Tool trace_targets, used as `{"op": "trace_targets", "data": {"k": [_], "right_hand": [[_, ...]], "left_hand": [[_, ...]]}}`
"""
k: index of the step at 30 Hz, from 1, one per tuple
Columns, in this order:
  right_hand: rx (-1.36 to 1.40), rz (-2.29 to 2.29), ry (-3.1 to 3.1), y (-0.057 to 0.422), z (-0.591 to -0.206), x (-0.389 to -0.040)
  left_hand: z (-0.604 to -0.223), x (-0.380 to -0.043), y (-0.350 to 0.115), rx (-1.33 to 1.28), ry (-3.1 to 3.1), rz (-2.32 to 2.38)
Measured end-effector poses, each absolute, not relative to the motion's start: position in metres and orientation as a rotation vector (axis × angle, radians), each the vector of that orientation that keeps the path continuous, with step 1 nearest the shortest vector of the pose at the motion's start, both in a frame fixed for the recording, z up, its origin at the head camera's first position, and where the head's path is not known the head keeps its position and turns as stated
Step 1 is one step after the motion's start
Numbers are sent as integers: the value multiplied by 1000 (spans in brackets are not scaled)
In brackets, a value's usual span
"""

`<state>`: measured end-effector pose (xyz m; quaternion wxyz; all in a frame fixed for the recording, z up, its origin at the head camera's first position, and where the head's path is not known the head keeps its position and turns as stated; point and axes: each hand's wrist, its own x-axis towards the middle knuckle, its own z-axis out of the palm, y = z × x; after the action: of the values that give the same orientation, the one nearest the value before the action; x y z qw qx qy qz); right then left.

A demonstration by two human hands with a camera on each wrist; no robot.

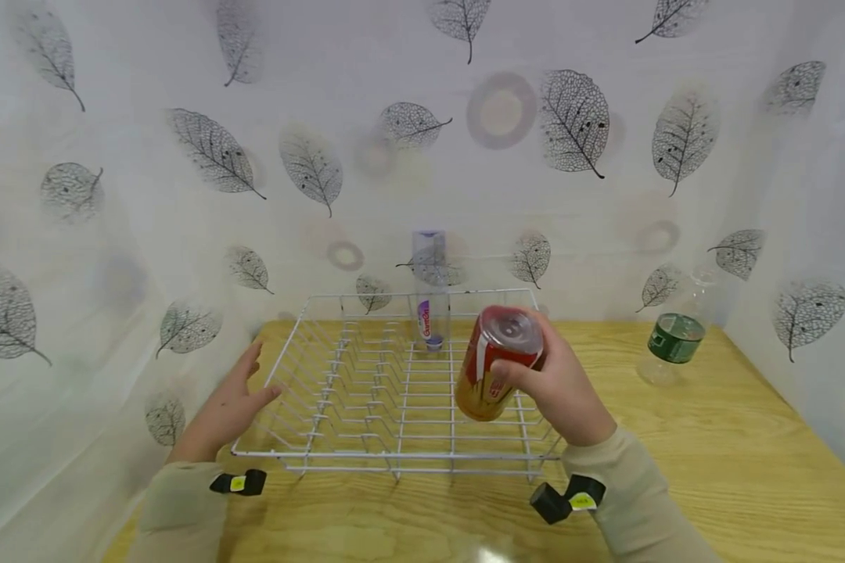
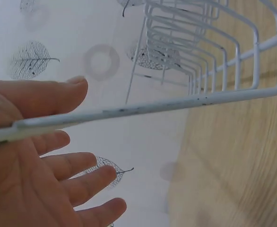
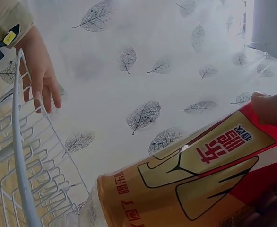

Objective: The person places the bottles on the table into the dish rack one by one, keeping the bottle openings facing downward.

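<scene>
My right hand [image 1: 559,383] grips a red and gold drink bottle [image 1: 489,375], thumb on its near side. Tilted, with a clear end facing up, the bottle is above the right part of a white wire dish rack [image 1: 341,453]. At the rack's left side is my left hand [image 1: 228,407], fingers extended and apart. The left wrist view has the rack's rim [image 2: 152,108] passing between that thumb and the fingers, which are not curled round it. A clear bottle with a purple label [image 1: 425,319] stands at the rack's back, its blue cap end down.
On the wooden table [image 1: 732,461] at right stands a clear bottle with a green label [image 1: 676,338]. A white curtain [image 1: 366,70] printed with leaves encloses the back and both sides. Rows of wire prongs [image 1: 387,375] rise in the rack's left half.
</scene>
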<state>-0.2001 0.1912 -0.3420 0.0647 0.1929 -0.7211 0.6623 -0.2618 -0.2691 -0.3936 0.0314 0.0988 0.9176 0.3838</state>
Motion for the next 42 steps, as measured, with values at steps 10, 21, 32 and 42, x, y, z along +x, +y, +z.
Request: {"op": "trace_targets", "data": {"k": [10, 21, 32, 42], "right_hand": [[580, 2078, -2152, 189, -341, -200], [606, 2137, -2051, 193, -325, -203], [549, 1869, -2252, 182, -294, -245], [405, 1719, -2394, 179, -316, -303]], "left_hand": [[-405, -264, -279, 367, 2609, 1408], [-412, -266, -280, 475, 2573, 1442], [-411, -267, -281, 468, 2473, 1545], [-411, -265, -281, 414, 2472, 1547]]}}
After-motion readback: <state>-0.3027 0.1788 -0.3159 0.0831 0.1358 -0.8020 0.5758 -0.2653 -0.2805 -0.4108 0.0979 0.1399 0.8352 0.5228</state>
